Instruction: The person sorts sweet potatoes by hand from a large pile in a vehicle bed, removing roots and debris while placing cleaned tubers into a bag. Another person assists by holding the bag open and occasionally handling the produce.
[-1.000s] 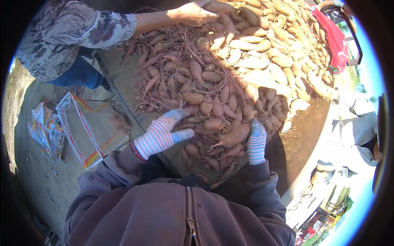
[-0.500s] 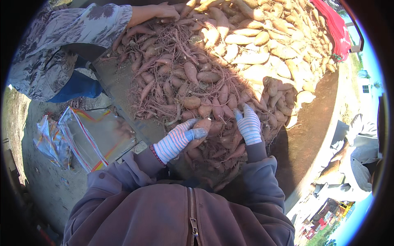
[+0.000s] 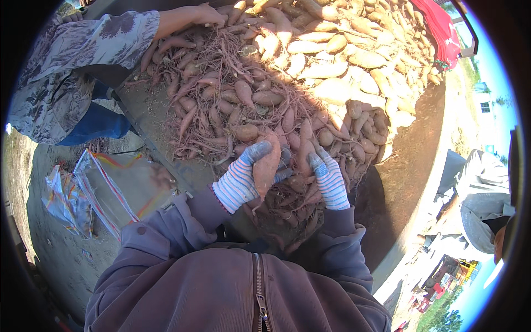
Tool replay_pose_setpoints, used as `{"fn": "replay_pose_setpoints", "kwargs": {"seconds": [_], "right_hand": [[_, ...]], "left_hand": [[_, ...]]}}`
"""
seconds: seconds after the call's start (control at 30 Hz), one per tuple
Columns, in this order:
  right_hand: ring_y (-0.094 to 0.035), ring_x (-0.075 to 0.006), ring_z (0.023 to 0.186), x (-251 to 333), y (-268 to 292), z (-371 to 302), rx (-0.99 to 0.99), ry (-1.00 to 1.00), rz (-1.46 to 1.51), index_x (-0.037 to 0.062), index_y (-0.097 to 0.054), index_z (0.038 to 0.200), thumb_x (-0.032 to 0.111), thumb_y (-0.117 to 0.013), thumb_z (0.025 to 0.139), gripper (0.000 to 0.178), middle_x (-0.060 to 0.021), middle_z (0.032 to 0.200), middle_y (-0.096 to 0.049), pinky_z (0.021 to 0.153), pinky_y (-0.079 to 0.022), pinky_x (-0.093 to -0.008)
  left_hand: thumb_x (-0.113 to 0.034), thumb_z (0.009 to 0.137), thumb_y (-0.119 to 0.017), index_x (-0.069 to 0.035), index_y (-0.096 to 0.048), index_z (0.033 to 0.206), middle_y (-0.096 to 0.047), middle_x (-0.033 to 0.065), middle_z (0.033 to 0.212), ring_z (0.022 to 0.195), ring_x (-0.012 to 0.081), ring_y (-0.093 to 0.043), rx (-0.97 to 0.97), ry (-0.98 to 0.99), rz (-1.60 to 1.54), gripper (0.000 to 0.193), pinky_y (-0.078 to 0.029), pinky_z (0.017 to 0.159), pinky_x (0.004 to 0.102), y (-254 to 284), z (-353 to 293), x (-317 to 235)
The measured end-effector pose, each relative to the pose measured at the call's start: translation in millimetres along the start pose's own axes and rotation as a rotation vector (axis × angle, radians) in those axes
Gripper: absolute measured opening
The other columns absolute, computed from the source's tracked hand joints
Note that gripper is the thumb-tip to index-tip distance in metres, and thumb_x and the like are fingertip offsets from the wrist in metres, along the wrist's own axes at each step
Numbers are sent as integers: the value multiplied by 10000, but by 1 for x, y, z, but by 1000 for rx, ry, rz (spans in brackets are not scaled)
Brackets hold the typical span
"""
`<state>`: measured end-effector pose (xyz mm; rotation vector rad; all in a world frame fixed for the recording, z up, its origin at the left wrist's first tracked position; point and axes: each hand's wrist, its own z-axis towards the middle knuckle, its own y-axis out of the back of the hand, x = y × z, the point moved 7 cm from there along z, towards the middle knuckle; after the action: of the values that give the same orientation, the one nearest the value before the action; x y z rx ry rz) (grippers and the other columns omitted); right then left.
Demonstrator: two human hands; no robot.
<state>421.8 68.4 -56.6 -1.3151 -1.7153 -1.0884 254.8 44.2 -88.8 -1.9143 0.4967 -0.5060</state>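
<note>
A large, pointed sweet potato (image 3: 267, 166) is held upright in my left hand (image 3: 237, 181), which wears a striped glove with grey-blue fingertips. My right hand (image 3: 332, 182), gloved the same way, has its fingers closed around the side of a long, slim sweet potato (image 3: 305, 148) at the near edge of the heap. Both hands are close together, above the reddish heap of sweet potatoes (image 3: 232, 105) with thin stringy roots tangled among them. The far part of the heap lies in bright sun.
At the upper left, another person's hand (image 3: 207, 15) rests on the heap, below a patterned sleeve (image 3: 119, 36). Clear plastic bags (image 3: 110, 182) with coloured stripes lie to the left. A red mesh bag (image 3: 440, 33) hangs at the far right. Another person in grey trousers (image 3: 478, 188) is at right.
My left hand has lifted and turned its sweet potato upright. My right hand has moved nearer and closed on a long sweet potato. The view has shifted slightly.
</note>
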Motion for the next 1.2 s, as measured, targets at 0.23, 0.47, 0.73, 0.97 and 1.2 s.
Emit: {"fn": "replay_pose_setpoints", "kwargs": {"seconds": [0.23, 0.47, 0.73, 0.97, 1.2], "right_hand": [[-564, -391, 1119, 0, -43, -50, -95, 341, -250, -25, -529, 1299, 205, -659, 896, 482, -244, 1193, -590, 959, -452, -389], [-582, -433, 1084, -62, 37, 23, -256, -191, -833, -47, -558, 1225, 350, -611, 897, 518, -310, 1141, -608, 897, -482, -450], [-635, -276, 932, -140, 80, 27, -294, -240, -178, -48, -579, 1183, 328, -598, 927, 455, -161, 1067, -666, 846, -494, -358], [-612, -108, 786, -43, 23, -80, -99, -209, 510, 56, -601, 1179, 373, -707, 870, 455, -3, 948, -641, 680, -511, -236], [-576, -116, 959, 13, -39, -102, 245, -246, 113, -50, -552, 1266, 365, -651, 904, 559, -67, 1072, -658, 907, -451, -274]], "left_hand": [[-418, 900, -609, -56, -631, 1067, -669, 135, 990, 918, 321, -640, 20, -64, -84, 399, -528, 869, 472, 4, 6, -2], [-542, 879, -576, -102, -617, 1125, -590, 125, 1235, 1166, 364, -538, 182, -480, 125, 506, -366, 1067, 594, -58, -53, -68], [-461, 924, -539, -77, -510, 1288, -557, 164, 1108, 1032, 349, -549, 184, -272, 188, 529, -428, 977, 583, -54, -61, -75], [-389, 907, -608, 30, -402, 1399, -536, 187, 1291, 1218, 329, -517, 299, 50, 201, 678, -406, 1066, 454, -16, -58, -15], [-276, 902, -663, 6, -444, 1388, -595, 111, 1233, 1127, 195, -577, 226, 77, 544, 603, -436, 1013, 322, 15, -54, -31]]}}
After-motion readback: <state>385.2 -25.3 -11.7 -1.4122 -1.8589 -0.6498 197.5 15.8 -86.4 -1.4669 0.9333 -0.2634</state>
